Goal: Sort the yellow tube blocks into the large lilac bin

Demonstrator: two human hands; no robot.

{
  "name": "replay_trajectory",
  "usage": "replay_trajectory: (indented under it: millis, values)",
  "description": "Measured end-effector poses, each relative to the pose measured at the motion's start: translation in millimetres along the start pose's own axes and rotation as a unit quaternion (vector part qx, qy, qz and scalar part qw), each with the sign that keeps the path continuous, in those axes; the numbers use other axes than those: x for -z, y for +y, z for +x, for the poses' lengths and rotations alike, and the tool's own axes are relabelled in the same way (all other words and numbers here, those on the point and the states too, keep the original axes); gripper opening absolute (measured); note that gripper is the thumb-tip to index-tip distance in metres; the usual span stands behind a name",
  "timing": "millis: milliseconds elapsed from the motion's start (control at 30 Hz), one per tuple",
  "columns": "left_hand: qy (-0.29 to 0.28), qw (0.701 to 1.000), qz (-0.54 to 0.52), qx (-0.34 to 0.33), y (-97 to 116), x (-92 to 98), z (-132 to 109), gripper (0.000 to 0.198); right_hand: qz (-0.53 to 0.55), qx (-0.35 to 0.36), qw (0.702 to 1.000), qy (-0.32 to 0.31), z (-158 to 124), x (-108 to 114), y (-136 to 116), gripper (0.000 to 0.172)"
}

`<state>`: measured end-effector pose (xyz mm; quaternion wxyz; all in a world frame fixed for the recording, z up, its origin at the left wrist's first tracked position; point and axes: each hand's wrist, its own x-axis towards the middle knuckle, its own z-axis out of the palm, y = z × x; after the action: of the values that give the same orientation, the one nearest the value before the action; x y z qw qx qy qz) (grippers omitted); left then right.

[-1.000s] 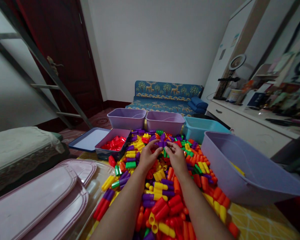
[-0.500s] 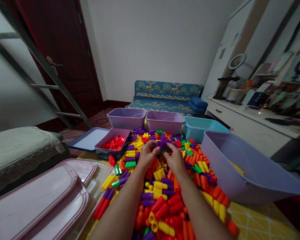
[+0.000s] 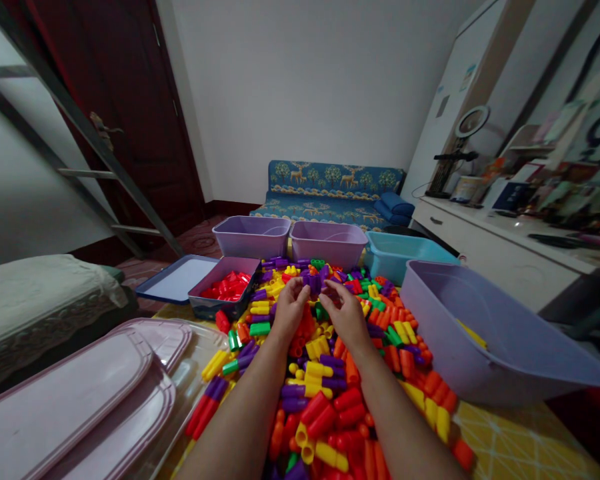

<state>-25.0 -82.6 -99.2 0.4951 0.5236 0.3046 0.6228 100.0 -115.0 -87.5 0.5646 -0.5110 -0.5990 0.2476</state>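
Observation:
Over a heap of plastic building pieces (image 3: 319, 347), both my hands are held close together. My left hand (image 3: 291, 308) pinches a purple peg-shaped building piece (image 3: 312, 283) between thumb and fingers. Just right of that piece is my right hand (image 3: 345, 312), its thumb and fingers apart and nothing visible in its grip. Red, yellow, green, orange and purple pieces lie loose beneath and around both hands. The far ends of my fingers partly blend with the purple pieces behind them.
Red pieces lie in a rectangular tin (image 3: 225, 294) at left, beside its lid (image 3: 178, 278). Two purple tubs (image 3: 251, 241) and a blue tub (image 3: 409, 252) line the back. A large purple tub (image 3: 450, 360) stands right, pink lids (image 3: 75, 400) at left.
My hands have moved slightly apart. The right fingers have come away from the purple piece, which stays at my left fingertips and now sits a little further left.

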Motion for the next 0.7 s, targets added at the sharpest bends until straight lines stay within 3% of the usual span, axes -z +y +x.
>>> replay_trajectory:
  millis: [133, 233, 400, 567, 700]
  values:
    - [-0.052, 0.998, 0.031, -0.006, 1.5, -0.8, -1.7, 0.025, 0.021, 0.0, 1.0, -0.021, -0.8, 1.2, -4.7, 0.035]
    - [-0.052, 0.997, 0.05, 0.003, 1.4, -0.6, -2.7, 0.023, 0.011, -0.018, 1.0, -0.01, -0.3, 3.5, -3.7, 0.027]
    - [-0.058, 0.99, 0.131, -0.013, 3.4, -2.2, -6.1, 0.017, 0.031, -0.046, 0.996, 0.071, 2.8, 4.9, 8.0, 0.034]
    - [0.03, 0.985, 0.161, -0.053, 5.4, -2.9, -4.9, 0.015, 0.036, -0.082, 0.988, 0.128, 6.4, 5.9, 22.1, 0.049]
    - [0.096, 0.99, 0.104, -0.022, 0.3, 0.6, -0.5, 0.032, -0.081, -0.064, 0.994, 0.033, 3.3, 7.0, 19.6, 0.047]
